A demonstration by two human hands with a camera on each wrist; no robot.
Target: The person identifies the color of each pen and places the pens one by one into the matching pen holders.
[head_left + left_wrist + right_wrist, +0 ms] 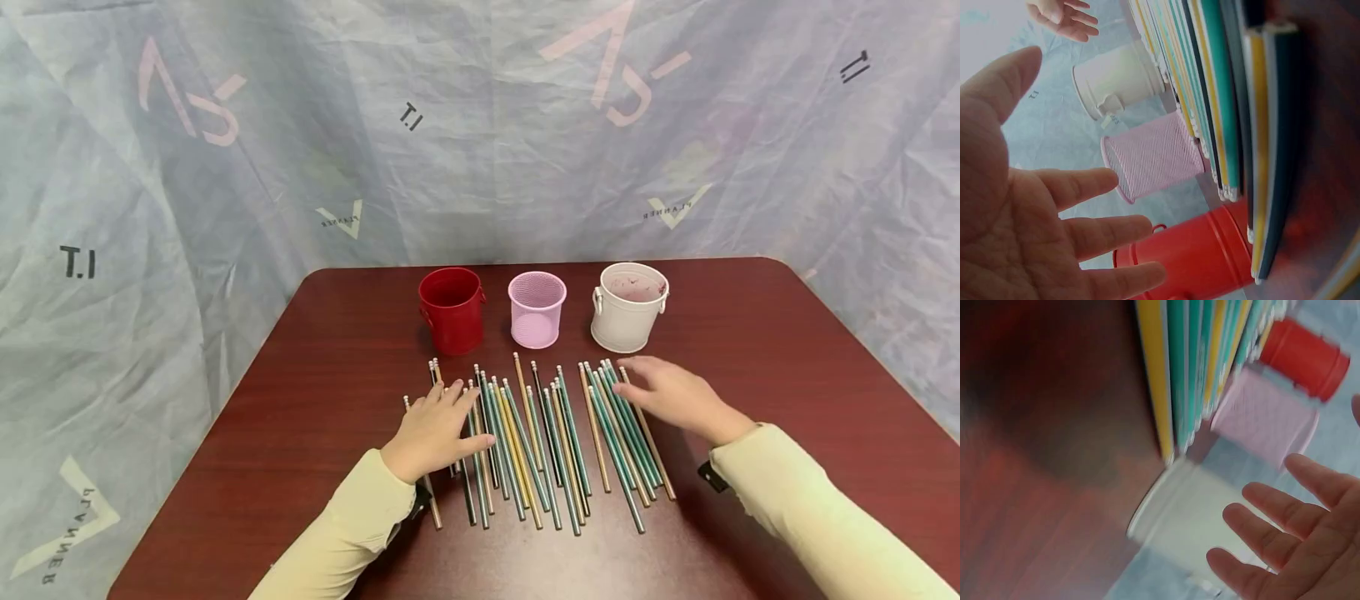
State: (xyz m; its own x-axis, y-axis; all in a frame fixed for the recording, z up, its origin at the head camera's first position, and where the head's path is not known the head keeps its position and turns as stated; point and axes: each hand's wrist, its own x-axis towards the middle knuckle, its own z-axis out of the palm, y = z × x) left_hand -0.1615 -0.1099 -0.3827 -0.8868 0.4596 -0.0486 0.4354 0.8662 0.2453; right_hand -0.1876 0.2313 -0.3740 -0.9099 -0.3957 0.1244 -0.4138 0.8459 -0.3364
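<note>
Many pencils (517,454) in green, yellow, black and natural tones lie side by side on the table, eraser ends pointing away from the person. Over the left part of the row is my left hand (437,429), fingers spread and holding nothing; its bare palm (1010,206) faces the pencils in the left wrist view. At the row's right end, my right hand (678,398) hovers above a group of green and natural pencils (622,433). The right wrist view shows its fingers (1279,544) extended, with nothing in them.
Behind the pencils stand a red bucket (459,325), a pink mesh cup (537,325) and a white bucket (624,321) with side handles. They rest on a dark reddish wooden table (300,417). A printed grey cloth (480,150) hangs behind the table.
</note>
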